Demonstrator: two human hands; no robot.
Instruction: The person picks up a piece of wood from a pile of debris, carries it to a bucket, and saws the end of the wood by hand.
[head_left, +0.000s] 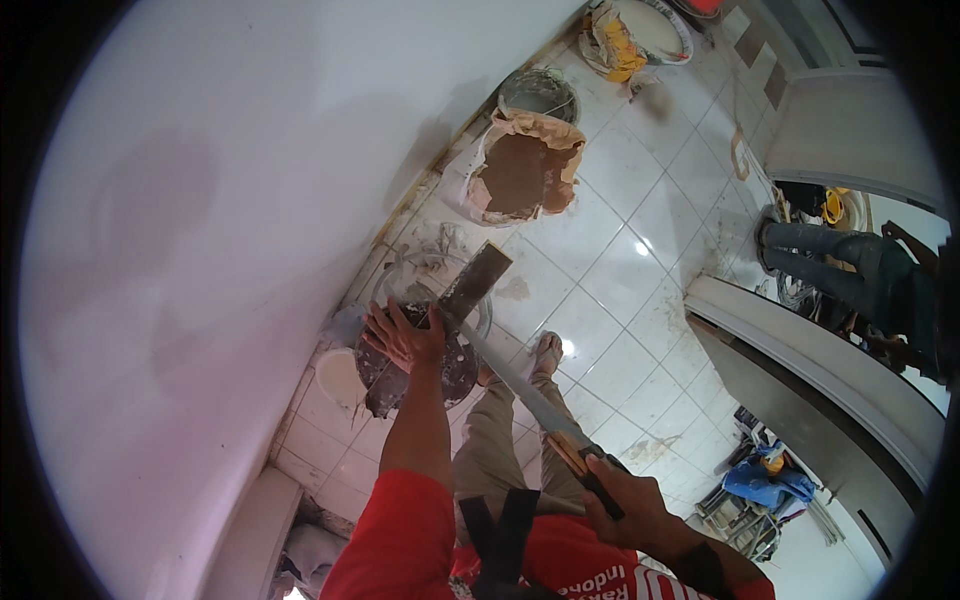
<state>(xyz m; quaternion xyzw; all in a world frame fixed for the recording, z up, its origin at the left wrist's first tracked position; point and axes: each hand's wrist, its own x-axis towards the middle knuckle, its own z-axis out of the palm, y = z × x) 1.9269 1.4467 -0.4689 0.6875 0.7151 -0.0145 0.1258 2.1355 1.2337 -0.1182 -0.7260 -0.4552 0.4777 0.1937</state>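
A long plastering trowel is held out in front of the body, its flat metal blade running from the wooden handle near the lower right up to a broad squared end over a dark round hawk board smeared with grey filler. The handle end is clenched in the right hand, the fingers wrapped round it, so the tool is gripped far from its working edge. The blade is judged stiff along its length yet thin enough to flex at the tip, fairly light, and likely slick where wet filler clings; the wooden handle is judged the only sound place for a hold, since the metal edges look sharp and dirty. The hawk board is grasped by the left hand, fingers spread over its upper rim, and is judged heavier on the loaded side, so a firm grip from beneath or at the rim is called for. Beneath the board a white bucket is seen on the tiled floor, close against the smooth white wall. Further along the wall an open sack of brown powder is standing, with a second bucket just behind it. Another person's legs are visible at the doorway on the right, well apart
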